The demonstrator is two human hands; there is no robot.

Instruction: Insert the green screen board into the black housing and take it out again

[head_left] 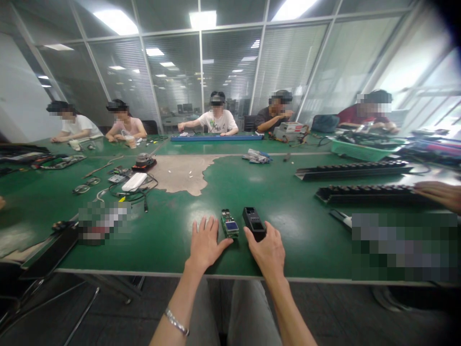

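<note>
Sitting low in the middle, the black box (pixel 252 220) looks light and hard; the right hand's (pixel 271 251) fingers pinch its sides. The left hand (pixel 205 247), fingers apart, is by the green board (pixel 229 224): breakable-looking, best held by its edges.

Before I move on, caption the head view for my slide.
Left hand beside a green circuit board, right hand around the near end of a black case, on a green tabletop.

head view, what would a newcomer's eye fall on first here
Probably the small green circuit board with a screen, between the left hand and the rectangular black case that the right hand touches. Farther off, left of centre, a ragged pale-brown patch breaks the glossy green tabletop.
</note>
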